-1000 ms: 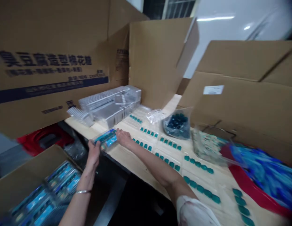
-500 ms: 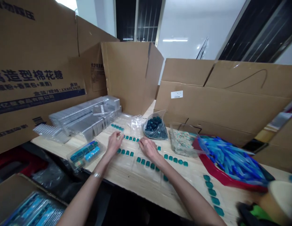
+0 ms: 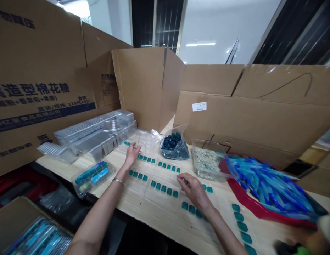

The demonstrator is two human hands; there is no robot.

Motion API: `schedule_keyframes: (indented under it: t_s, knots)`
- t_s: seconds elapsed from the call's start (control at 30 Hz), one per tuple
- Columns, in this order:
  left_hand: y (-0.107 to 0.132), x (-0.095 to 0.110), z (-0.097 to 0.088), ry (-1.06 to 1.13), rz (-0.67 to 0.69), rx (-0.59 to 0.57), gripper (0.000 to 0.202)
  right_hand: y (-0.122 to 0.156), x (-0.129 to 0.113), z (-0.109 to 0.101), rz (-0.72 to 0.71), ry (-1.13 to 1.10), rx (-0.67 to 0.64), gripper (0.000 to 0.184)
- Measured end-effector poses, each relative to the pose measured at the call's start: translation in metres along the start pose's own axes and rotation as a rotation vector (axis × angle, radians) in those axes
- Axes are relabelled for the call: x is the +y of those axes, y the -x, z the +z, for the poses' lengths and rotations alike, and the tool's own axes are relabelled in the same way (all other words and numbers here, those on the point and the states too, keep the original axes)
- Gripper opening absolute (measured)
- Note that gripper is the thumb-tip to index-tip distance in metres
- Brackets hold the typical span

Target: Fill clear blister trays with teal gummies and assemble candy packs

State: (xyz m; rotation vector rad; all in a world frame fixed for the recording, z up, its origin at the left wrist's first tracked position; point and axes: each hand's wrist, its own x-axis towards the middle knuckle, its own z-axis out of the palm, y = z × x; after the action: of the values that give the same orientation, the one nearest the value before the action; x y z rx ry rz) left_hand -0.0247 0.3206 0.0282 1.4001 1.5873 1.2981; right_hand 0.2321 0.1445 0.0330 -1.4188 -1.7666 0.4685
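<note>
Short rows of teal gem-like pieces (image 3: 165, 189) lie in shallow clear plastic trays (image 3: 147, 193) across the wooden table. My left hand (image 3: 132, 153) hovers over the far left trays, its fingers apart, beside a teal row (image 3: 146, 159). My right hand (image 3: 194, 190) is over the middle trays with thumb and fingers drawn together; what they hold, if anything, is too small to make out. It partly covers the rows beneath it. Behind the trays sits an open clear bag (image 3: 175, 150) full of darker teal pieces.
Stacked clear plastic boxes (image 3: 95, 132) stand at back left, with a filled clear box (image 3: 93, 177) before them. At right are a clear tub (image 3: 208, 161) of pale bits and a red tray (image 3: 256, 210) of blue slender packets. Cardboard (image 3: 250, 117) walls the back.
My right hand has moved right and nearer to me, uncovering a teal row behind it. My left hand has shifted slightly right and away, and its fingers have spread.
</note>
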Motion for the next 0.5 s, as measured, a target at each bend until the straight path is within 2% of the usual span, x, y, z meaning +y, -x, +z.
schedule_keyframes:
  t_s: [0.03,0.1,0.2,0.3,0.37,0.43,0.5]
  knots:
    - [0.01,0.002,-0.004,0.06,0.003,0.001,0.044,-0.004,0.0,0.004,0.062,-0.116,0.033,0.024]
    - [0.037,0.007,-0.006,0.258,-0.005,-0.014,0.047,-0.013,-0.004,0.017,0.204,-0.375,0.106,0.046]
    - [0.085,0.018,0.007,0.577,-0.063,-0.089,0.054,-0.026,-0.016,0.039,0.36,-0.716,0.158,0.075]
    - [0.128,0.032,0.024,0.688,-0.125,-0.224,0.054,-0.03,-0.024,0.044,0.391,-0.893,0.228,0.077]
    - [0.143,0.041,0.027,0.721,-0.191,-0.299,0.054,-0.025,-0.023,0.029,0.357,-0.94,0.24,0.071]
    - [0.143,0.048,0.023,0.771,-0.281,-0.382,0.051,-0.015,-0.019,0.002,0.318,-0.938,0.148,0.064]
    - [0.134,0.053,0.019,0.804,-0.336,-0.597,0.045,-0.001,-0.016,-0.029,0.294,-0.891,0.002,0.056]
